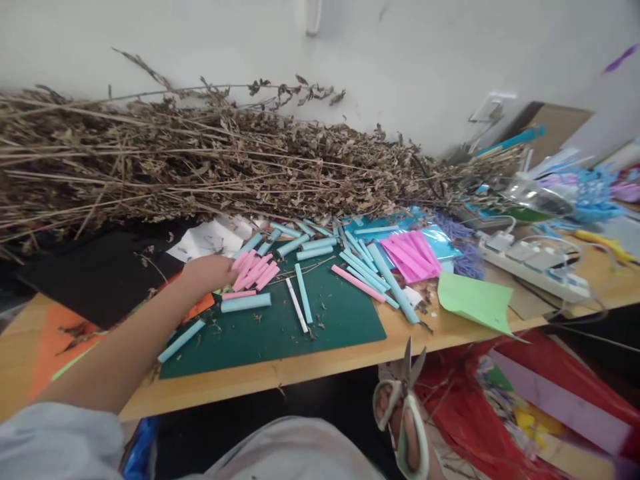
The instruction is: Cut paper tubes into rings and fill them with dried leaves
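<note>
At the left of the green cutting mat [345,333], my left hand [213,272] is closed at the near ends of a bunch of short pink paper rolls [255,270]; its fingertips are mostly hidden. Below the table's front edge, my right hand [411,437] grips a pair of scissors [409,380] with pale handles, the fingers through the loops. The blades point up and stand apart. Around the pink bunch lie light-blue paper rolls [246,303], a thin white roll [297,305] and a longer pink roll [358,283].
Dried leafy stalks [250,160] are heaped along the wall. On the right are pink paper sheets [413,255], a green sheet [475,300] and a power strip [535,267] with cables. Black paper [100,267] lies left; a red bag [465,380] is below the table.
</note>
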Motion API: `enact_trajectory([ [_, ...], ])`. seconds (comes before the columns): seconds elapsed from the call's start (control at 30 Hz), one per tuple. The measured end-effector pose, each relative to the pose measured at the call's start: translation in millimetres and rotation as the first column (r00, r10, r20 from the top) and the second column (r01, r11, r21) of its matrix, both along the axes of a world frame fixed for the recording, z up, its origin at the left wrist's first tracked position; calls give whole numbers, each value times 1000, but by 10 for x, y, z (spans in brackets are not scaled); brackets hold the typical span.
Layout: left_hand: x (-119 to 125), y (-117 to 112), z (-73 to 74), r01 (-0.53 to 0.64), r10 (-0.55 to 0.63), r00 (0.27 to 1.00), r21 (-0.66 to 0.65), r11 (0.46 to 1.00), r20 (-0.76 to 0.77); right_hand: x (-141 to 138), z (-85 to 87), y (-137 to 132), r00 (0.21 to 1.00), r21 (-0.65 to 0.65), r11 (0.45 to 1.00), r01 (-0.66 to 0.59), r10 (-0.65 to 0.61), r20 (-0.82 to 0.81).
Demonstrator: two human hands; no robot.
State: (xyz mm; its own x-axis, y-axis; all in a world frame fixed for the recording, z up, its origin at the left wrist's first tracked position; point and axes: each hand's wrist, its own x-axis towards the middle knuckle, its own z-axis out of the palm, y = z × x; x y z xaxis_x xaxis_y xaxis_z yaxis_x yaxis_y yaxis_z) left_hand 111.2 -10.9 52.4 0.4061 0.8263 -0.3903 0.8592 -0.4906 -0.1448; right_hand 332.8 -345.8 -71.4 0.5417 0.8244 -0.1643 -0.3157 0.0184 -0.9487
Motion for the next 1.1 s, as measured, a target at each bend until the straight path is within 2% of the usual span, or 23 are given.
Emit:
enact_trajectory([
  [0.13,72,-214,198,149,-147,985,-28,988,86,3,-107,-32,1000,-11,1000,10,-10,15],
  [0.2,132,-360,289,250,-235,952,-58,966,199,9,-182,-48,999,-21,1000,-10,11,32],
  [0.27,265,-509,293,345,-305,888,-59,937,345,8,-216,-53,999,-37,999,-34,36,40],
  [0.37,647,-687,69,462,-398,742,19,887,540,-18,-123,-46,987,-67,990,-123,129,93],
  [0.47,1167,-759,-283,570,-527,661,99,815,535,-87,73,-51,926,-130,941,-311,331,182],
  [0.53,1493,-740,-465,578,-575,659,163,800,485,-157,154,-72,907,-151,927,-344,369,201],
  [0.6,1745,-680,-573,548,-586,684,226,806,433,-231,157,-112,937,-137,953,-269,292,193],
  [0.7,1966,-574,-639,542,-596,698,251,802,396,-296,77,-196,981,-138,980,-146,162,111],
  [0.8,2071,-527,-655,586,-635,682,249,771,362,-279,20,-276,995,-176,980,-97,102,23],
  [0.97,2196,-613,-637,662,-702,633,242,710,327,-198,14,-333,999,-171,984,-50,51,-3],
  [1.1,2280,-724,-618,738,-742,575,173,653,345,-204,-16,-310,999,-119,992,-39,39,1],
])
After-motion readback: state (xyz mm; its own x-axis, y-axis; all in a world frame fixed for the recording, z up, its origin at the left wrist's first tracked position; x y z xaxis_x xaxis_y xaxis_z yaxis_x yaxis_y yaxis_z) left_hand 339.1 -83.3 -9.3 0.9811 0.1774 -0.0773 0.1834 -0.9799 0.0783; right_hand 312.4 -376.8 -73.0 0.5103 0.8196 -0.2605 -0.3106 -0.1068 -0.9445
